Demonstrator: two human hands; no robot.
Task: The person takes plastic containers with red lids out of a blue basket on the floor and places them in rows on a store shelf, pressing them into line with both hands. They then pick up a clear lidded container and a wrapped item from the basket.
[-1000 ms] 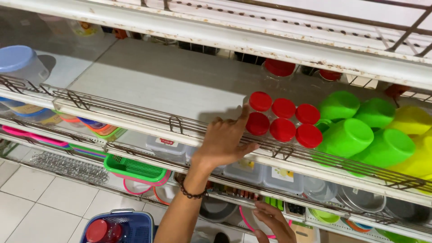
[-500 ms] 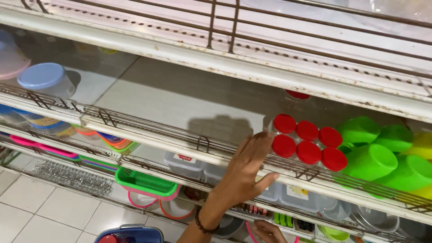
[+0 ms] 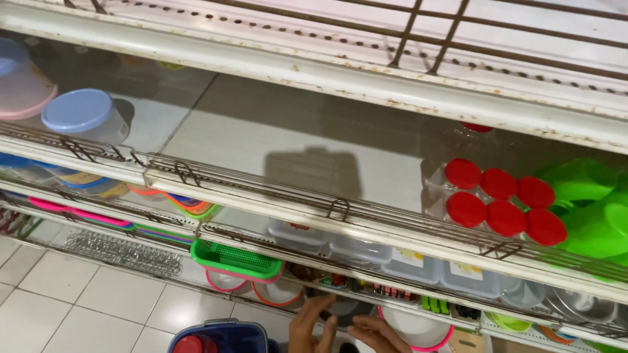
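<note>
My left hand point(image 3: 309, 327) is low at the bottom edge with its fingers spread and nothing in it, in front of the lowest shelf. My right hand point(image 3: 379, 335) lies just to its right, fingers pointing left, partly cut off by the frame edge, and its grip is hard to read. Both are nearest a white bowl with a pink rim point(image 3: 418, 330). Far above them on the middle shelf stand several clear jars with red lids point(image 3: 500, 199), next to bright green plastic cups point(image 3: 592, 216).
A wire rail point(image 3: 340, 209) runs along the white middle shelf's front. A blue-lidded tub point(image 3: 85, 114) stands at left. Below are a green basket point(image 3: 235, 258), clear boxes point(image 3: 360, 248) and coloured bowls. A blue basket point(image 3: 219, 336) sits on the tiled floor.
My left hand has dropped from the red-lidded jars on the middle shelf down to the bottom of the view beside my right hand. The view has shifted left and up.
</note>
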